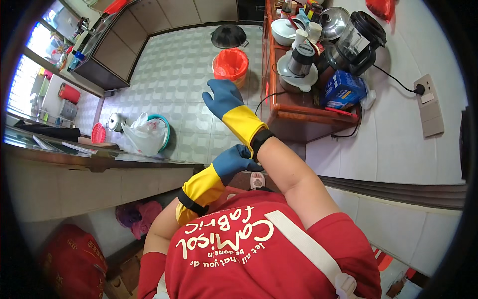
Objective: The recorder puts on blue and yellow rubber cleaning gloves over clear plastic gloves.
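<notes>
Both of my hands wear blue rubber gloves with yellow cuffs. My left hand is bent in front of my chest, its fingers and thumb at the edge of the right glove's yellow cuff, beside a black wrist strap. The cuff edge appears pinched there, partly hidden by the fingers. My right hand reaches forward above the tiled floor, thumb apart from the fingers, with nothing in it. Another black strap circles the left cuff. Just beyond my right hand stands a bin lined with a red plastic bag.
A wooden cabinet at right bears a blender, a small appliance and a blue box. A black wok lies on the floor. At left are a white plastic bag, a teal basin and a lidded pot.
</notes>
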### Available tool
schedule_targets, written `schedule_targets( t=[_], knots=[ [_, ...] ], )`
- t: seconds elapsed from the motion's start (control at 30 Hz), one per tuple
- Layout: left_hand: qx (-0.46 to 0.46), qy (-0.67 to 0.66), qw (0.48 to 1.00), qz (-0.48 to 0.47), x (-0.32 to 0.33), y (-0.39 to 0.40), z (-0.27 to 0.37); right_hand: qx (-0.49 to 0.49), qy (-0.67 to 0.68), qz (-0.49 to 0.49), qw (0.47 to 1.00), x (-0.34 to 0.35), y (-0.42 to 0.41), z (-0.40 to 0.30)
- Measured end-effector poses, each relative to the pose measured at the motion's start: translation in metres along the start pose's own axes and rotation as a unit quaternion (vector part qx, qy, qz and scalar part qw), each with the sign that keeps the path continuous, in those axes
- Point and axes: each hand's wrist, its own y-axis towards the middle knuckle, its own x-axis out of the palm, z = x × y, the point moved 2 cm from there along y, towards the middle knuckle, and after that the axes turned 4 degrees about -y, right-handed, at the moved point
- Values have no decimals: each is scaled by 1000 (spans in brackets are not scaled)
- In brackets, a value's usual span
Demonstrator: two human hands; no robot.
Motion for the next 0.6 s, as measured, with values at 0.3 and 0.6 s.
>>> schedule_targets(
  t=[0.3, 0.6],
  knots=[
    [-2, 645, 762, 56, 16, -4, 31, 51, 16, 17, 998, 11, -17, 8],
    [-52, 196, 979, -33, -10, 6, 8, 347, 235, -79, 905, -7, -9, 20]
  ],
)
